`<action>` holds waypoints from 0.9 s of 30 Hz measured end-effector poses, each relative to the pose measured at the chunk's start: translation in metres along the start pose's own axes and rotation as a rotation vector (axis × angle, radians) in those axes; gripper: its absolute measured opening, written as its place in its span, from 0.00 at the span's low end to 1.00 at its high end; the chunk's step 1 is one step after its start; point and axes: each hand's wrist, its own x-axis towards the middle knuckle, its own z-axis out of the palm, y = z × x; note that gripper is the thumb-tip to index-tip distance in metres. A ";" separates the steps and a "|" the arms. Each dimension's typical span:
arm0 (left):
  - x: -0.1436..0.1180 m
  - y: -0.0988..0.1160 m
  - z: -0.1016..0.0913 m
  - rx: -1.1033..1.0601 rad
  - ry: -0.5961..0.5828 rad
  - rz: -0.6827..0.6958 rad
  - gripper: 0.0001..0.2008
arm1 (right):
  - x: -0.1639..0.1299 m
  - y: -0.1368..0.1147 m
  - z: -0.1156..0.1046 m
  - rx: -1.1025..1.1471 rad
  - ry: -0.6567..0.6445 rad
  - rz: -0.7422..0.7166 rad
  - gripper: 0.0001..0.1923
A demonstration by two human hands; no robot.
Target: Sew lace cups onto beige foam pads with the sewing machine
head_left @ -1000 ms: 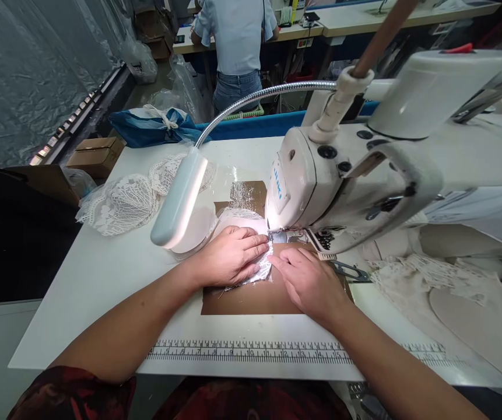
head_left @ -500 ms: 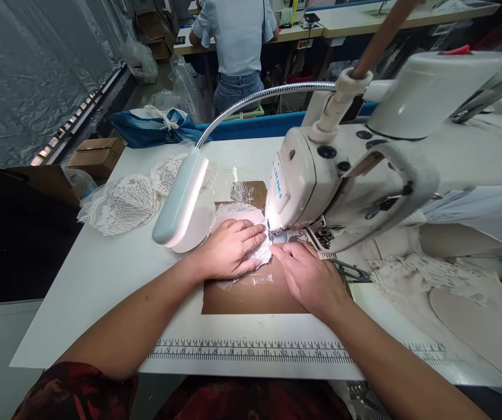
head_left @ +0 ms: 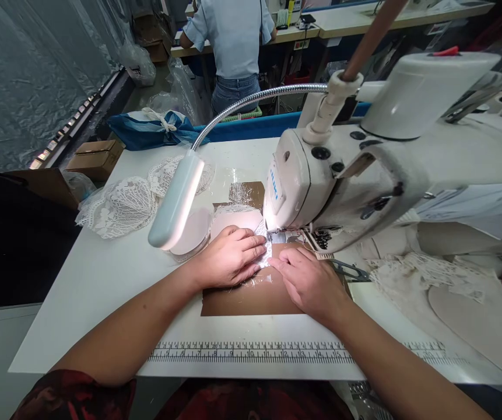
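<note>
My left hand lies flat on a piece of white lace fabric, pressing it down just left of the needle of the white sewing machine. My right hand rests on the brown plate to the right of the lace, fingertips touching the fabric's edge below the presser foot. Most of the lace is hidden under my left hand. A gooseneck lamp shines on the spot.
A heap of white lace pieces lies at the table's back left. Cream lace and padded cups lie on the right, with scissors near the machine. A printed ruler runs along the front edge. A person stands behind.
The lace has fed backward under the presser foot, so less of it shows in front of my left hand. Both hands have kept roughly the same place beside the needle.
</note>
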 end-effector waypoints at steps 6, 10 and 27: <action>0.003 -0.002 0.002 0.026 0.031 -0.059 0.20 | 0.004 0.000 0.002 -0.055 -0.036 0.067 0.19; 0.003 -0.004 0.004 0.042 0.057 -0.097 0.20 | 0.008 -0.003 0.001 -0.085 -0.054 0.129 0.21; -0.015 0.016 -0.016 0.145 -0.096 -0.300 0.28 | -0.025 0.028 -0.037 -0.247 -0.190 0.246 0.17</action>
